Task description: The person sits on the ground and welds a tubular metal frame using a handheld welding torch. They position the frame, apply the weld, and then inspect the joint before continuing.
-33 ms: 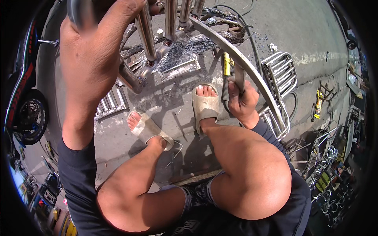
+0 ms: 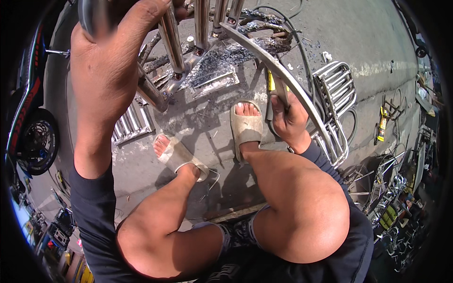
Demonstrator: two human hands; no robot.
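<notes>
My left hand [image 2: 106,70] is closed at the top left, its fingers wrapped round the upper part of a rack of shiny metal tubes [image 2: 171,40]. The tubes stand on a crossbar with brownish weld marks at the joints. A dark rounded end above that hand is blurred. In my right hand [image 2: 291,120] is the short flat handle of a hammer with a long, curved steel head [image 2: 272,62], like a chipping hammer. Its pointed far tip is beside the rack's tubes; whether they touch, I cannot tell.
Tube racks lie on the floor at right [image 2: 336,87] and left [image 2: 133,121]. Charred, ash-grey wood [image 2: 231,59] lies behind my rack. A dark cable [image 2: 304,56] runs alongside. A motorcycle wheel [image 2: 37,141] stands at left; scrap metal [image 2: 396,188] piles up at right.
The curved hammer head has shifted a little to the left, its tip closer to the tubes, and my right hand has tilted with it. The rack has moved slightly left.
</notes>
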